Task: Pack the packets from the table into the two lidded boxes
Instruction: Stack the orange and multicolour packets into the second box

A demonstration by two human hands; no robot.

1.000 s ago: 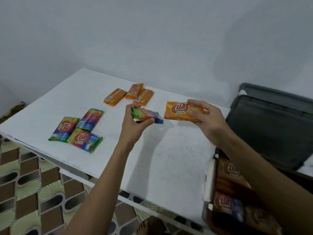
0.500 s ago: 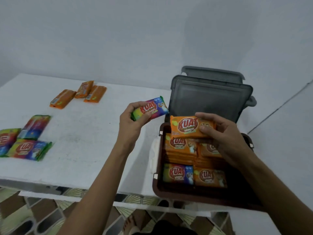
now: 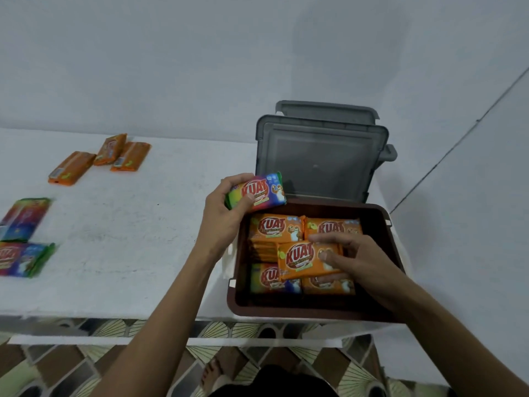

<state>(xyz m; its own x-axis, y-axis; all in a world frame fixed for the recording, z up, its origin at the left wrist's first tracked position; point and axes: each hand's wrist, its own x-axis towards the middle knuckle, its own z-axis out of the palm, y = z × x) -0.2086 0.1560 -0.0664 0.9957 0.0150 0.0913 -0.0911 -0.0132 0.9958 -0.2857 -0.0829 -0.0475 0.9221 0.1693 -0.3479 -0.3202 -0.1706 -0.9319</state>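
Over the open brown box (image 3: 286,309), the right hand (image 3: 360,262) pinches an orange packet (image 3: 303,259) by one end above the packed rows. The left hand (image 3: 223,219) grips a rainbow packet (image 3: 260,193) at the box's far rim. Both packets look light, flat and slick-wrapped (probably crushable), so they are best held across the short edges.

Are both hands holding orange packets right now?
No, the right hand holds an orange packet, but the left hand holds a rainbow-coloured packet.
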